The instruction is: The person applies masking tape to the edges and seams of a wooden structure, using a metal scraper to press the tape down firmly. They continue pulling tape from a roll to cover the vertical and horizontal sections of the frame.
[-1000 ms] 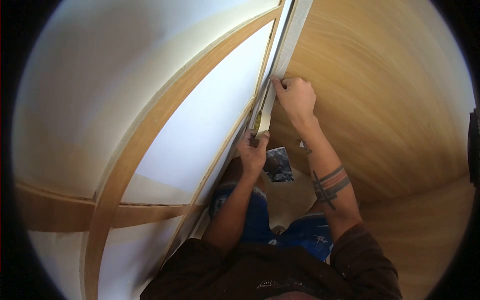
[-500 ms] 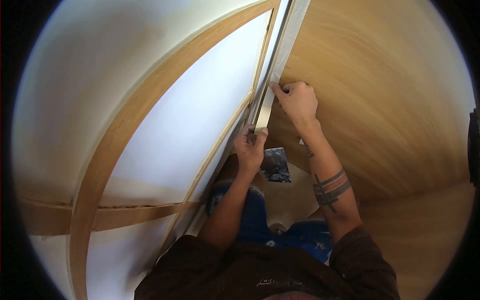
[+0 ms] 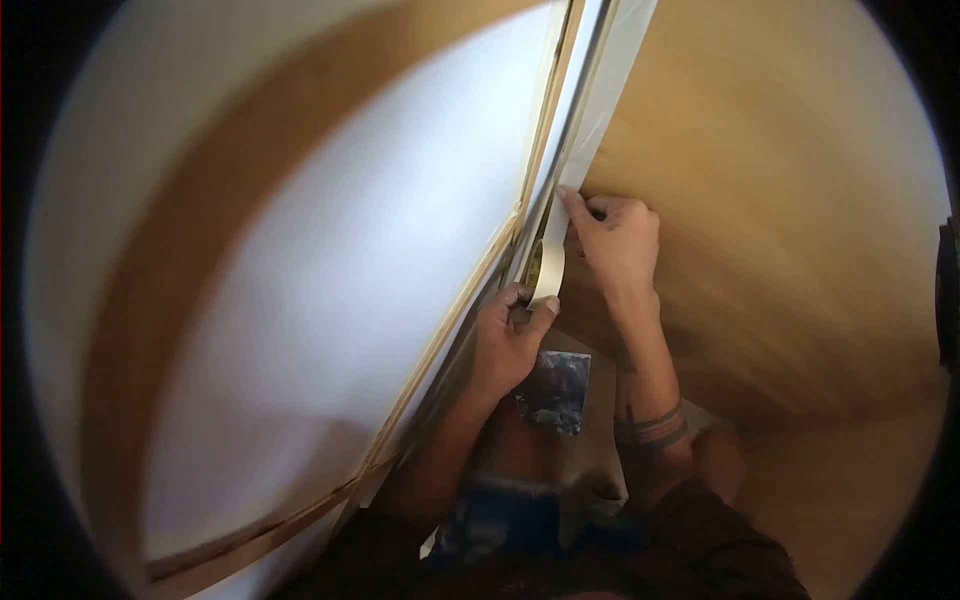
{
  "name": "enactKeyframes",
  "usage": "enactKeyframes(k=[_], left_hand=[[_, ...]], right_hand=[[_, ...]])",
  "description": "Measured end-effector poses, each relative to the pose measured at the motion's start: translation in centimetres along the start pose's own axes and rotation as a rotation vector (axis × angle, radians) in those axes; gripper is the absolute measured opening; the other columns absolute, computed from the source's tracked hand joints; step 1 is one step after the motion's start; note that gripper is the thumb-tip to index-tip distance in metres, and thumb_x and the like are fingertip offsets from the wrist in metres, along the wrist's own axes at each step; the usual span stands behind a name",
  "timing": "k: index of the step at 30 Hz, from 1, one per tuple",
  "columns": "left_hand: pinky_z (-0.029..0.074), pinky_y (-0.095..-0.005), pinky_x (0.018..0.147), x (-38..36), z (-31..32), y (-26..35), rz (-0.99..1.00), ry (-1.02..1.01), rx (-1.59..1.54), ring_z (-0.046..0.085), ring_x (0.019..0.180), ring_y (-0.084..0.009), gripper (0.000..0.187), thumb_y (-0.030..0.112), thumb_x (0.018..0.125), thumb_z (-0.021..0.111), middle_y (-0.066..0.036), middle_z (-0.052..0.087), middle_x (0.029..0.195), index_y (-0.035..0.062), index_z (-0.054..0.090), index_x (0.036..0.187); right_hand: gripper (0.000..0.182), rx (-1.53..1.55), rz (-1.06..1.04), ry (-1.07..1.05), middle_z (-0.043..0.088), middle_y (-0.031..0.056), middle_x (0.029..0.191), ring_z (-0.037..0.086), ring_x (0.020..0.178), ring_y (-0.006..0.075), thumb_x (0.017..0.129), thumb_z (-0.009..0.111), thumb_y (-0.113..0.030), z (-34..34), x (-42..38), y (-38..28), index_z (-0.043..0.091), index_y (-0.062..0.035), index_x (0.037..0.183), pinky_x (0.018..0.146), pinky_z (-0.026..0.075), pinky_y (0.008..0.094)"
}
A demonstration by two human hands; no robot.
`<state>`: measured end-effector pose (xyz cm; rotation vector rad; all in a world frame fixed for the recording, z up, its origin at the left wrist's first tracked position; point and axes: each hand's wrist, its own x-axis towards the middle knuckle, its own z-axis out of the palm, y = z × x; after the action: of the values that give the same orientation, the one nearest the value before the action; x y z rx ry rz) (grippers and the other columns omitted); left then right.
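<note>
My left hand (image 3: 508, 345) holds a roll of masking tape (image 3: 550, 275) near its lower edge, between thumb and fingers. From the roll, a pale tape strip (image 3: 603, 105) runs up along the edge of the wooden panel (image 3: 760, 200). Just above the roll, my right hand (image 3: 622, 250) has its thumb and fingers closed at the strip, against the panel's edge. Part of its grip is hidden behind the knuckles.
On the left stands a white panel (image 3: 340, 260) with wooden trim (image 3: 445, 320) and a curved wooden band (image 3: 190, 220). A dark, paint-smeared square plate (image 3: 556, 390) lies below my hands. My knees and blue shorts are close underneath.
Both hands have shifted slightly down and right in view. The tape roll now shows its round side and hollow middle. My head view has tilted, and the dark plate appears lower.
</note>
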<state>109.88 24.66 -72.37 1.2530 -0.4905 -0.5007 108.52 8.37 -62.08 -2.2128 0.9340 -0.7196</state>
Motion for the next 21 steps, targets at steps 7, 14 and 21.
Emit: enactKeyframes(k=[7, 14, 21], left_hand=[[0.051, -0.0267, 0.086, 1.1, -0.3, -1.5, 0.097, -0.102, -0.021, 0.064, 0.093, -0.0098, 0.026, 0.017, 0.100, 0.072, -0.005, 0.073, 0.104, -0.0034, 0.070, 0.116], [0.047, -0.0250, 0.072, 4.3, 0.2, -6.1, 0.267, -0.130, 0.025, 0.053, 0.077, -0.0063, 0.026, 0.022, 0.108, 0.060, -0.003, 0.073, 0.110, 0.0011, 0.067, 0.122], [0.050, -0.0302, 0.084, 3.9, 0.9, -6.5, 0.140, -0.019, 0.126, 0.064, 0.089, -0.0133, 0.030, 0.027, 0.109, 0.059, -0.009, 0.072, 0.094, -0.0014, 0.065, 0.102]], right_hand=[[0.048, 0.190, -0.168, 0.069, 0.064, 0.0132, 0.056, 0.064, 0.051, 0.0210, 0.090, 0.080, -0.043, 0.9, 0.4, 2.4, 0.077, 0.0039, 0.081, 0.056, 0.052, 0.0370], [0.045, 0.221, -0.237, 0.082, 0.069, 0.0113, 0.060, 0.066, 0.052, 0.0158, 0.091, 0.079, -0.040, 1.9, 1.0, 4.0, 0.080, 0.0051, 0.089, 0.056, 0.054, 0.0313], [0.045, 0.060, -0.211, 0.111, 0.067, 0.0127, 0.057, 0.068, 0.053, 0.0207, 0.091, 0.077, -0.042, 2.8, 2.2, 5.4, 0.080, 0.0022, 0.084, 0.059, 0.055, 0.0367]])
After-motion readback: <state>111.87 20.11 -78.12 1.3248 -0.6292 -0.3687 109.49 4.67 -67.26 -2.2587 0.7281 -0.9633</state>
